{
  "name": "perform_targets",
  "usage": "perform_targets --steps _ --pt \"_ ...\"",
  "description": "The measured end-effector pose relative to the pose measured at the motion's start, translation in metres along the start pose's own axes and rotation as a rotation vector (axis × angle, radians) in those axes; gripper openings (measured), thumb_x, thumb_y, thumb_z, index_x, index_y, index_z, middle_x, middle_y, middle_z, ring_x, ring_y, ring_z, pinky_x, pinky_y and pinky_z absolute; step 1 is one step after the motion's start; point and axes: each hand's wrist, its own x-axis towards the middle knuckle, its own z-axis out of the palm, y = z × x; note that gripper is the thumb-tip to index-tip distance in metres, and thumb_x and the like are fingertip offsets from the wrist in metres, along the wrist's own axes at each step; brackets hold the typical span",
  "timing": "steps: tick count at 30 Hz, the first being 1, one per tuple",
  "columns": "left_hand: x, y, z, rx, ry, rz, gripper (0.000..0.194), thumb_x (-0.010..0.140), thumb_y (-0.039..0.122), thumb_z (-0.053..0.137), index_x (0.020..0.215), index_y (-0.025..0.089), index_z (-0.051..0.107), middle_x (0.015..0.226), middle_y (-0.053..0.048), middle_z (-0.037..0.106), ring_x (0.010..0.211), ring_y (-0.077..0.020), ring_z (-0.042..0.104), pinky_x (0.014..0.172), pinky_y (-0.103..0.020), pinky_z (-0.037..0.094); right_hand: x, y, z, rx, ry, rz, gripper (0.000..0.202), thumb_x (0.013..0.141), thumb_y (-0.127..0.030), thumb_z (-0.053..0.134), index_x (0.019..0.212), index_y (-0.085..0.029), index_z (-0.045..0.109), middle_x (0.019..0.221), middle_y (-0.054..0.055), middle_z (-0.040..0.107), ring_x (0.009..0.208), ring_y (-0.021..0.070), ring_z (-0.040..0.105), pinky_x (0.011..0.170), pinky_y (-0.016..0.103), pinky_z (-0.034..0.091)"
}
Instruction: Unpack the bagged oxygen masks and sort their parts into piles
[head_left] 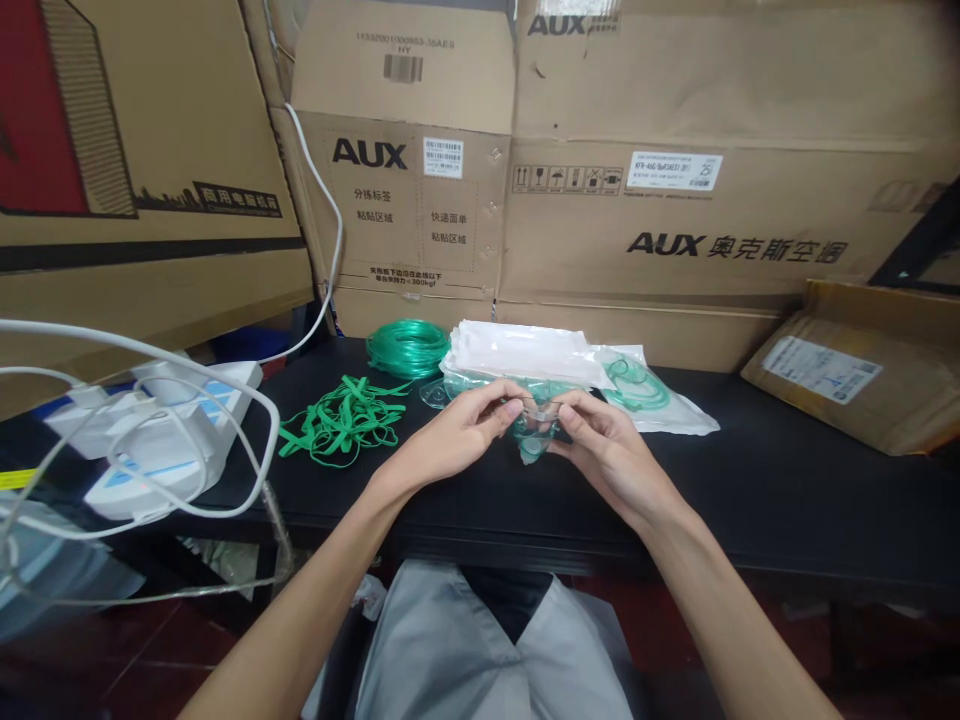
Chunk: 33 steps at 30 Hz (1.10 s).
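A clear green plastic mask is held between my two hands above the black table, with a thin metal-looking strip across its upper part. My left hand pinches the left end of the strip and mask edge. On the right side, my right hand pinches the other end between thumb and fingers. Just behind the hands lies a stack of white packages. Tangled green elastic straps lie to the left, and a coil of green tubing sits behind them.
A white pouch with green tubing lies right of the stack. White power strips with looping cables occupy the table's left end. A taped cardboard box stands at the right. Large cardboard sheets rise behind the table.
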Motion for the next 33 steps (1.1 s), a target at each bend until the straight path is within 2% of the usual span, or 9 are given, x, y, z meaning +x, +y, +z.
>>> perform_targets --steps 5,13,16,19,22,24,27,33 --pt "0.000 0.000 0.001 0.036 -0.010 -0.002 0.027 0.105 0.040 0.048 0.109 0.017 0.061 0.107 -0.004 0.063 0.099 -0.0184 0.056 0.091 -0.028 0.042 0.000 0.002 0.000 -0.056 0.029 -0.024 0.017 0.096 -0.037 0.068 0.092 -0.022 0.072 0.094 0.003 0.065 0.094 0.0196 0.064 0.088 0.038 0.056" --pt "0.001 -0.004 0.000 0.097 -0.007 0.026 0.024 0.106 0.035 0.046 0.103 0.017 0.061 0.104 -0.004 0.063 0.101 -0.0183 0.057 0.095 -0.028 0.042 0.000 0.003 0.001 -0.101 0.004 -0.048 0.018 0.098 -0.037 0.065 0.092 -0.021 0.071 0.094 0.004 0.066 0.095 0.0195 0.065 0.089 0.038 0.056" --pt "0.001 -0.004 0.000 0.097 0.005 0.028 0.026 0.106 0.038 0.046 0.105 0.017 0.061 0.101 -0.003 0.062 0.096 -0.0178 0.056 0.091 -0.028 0.042 -0.001 0.002 0.001 -0.085 0.008 -0.043 0.019 0.098 -0.037 0.065 0.092 -0.021 0.071 0.095 0.004 0.065 0.096 0.0200 0.065 0.087 0.037 0.056" --pt "0.000 -0.001 0.000 0.086 0.012 0.003 0.033 0.106 0.045 0.045 0.108 0.017 0.062 0.089 -0.001 0.057 0.084 -0.0160 0.052 0.080 -0.027 0.041 0.000 0.002 0.002 -0.053 0.032 -0.028 0.017 0.097 -0.038 0.066 0.093 -0.021 0.071 0.096 0.003 0.065 0.097 0.0202 0.065 0.087 0.037 0.056" --pt "0.000 0.002 0.002 0.058 0.006 0.005 0.035 0.101 0.050 0.055 0.109 0.018 0.063 0.090 -0.001 0.057 0.080 -0.0152 0.050 0.076 -0.027 0.041 0.000 0.001 0.002 -0.028 0.042 -0.023 0.017 0.096 -0.038 0.068 0.093 -0.022 0.071 0.098 0.004 0.065 0.096 0.0203 0.064 0.087 0.037 0.056" --pt "0.000 0.003 0.003 0.055 0.017 0.007 0.034 0.096 0.050 0.063 0.109 0.018 0.063 0.094 -0.002 0.060 0.080 -0.0147 0.051 0.074 -0.027 0.040 0.000 0.000 0.003 -0.016 0.033 -0.036 0.017 0.096 -0.038 0.067 0.092 -0.022 0.072 0.099 0.004 0.066 0.096 0.0203 0.064 0.086 0.037 0.056" --pt "-0.001 0.003 0.003 0.056 0.037 -0.002 0.033 0.095 0.048 0.065 0.108 0.018 0.063 0.092 -0.002 0.060 0.079 -0.0144 0.051 0.073 -0.027 0.039 -0.001 -0.001 0.005 -0.034 0.027 -0.057 0.018 0.096 -0.040 0.068 0.092 -0.023 0.073 0.099 0.004 0.066 0.096 0.0208 0.064 0.088 0.039 0.055" --pt "-0.001 0.006 0.001 0.035 0.016 -0.041 0.027 0.093 0.043 0.070 0.100 0.017 0.065 0.076 0.003 0.053 0.070 -0.0132 0.046 0.068 -0.027 0.034 -0.001 0.002 0.002 -0.210 0.087 -0.105 0.015 0.085 -0.033 0.081 0.095 -0.025 0.074 0.100 0.003 0.068 0.099 0.0212 0.062 0.091 0.036 0.050"
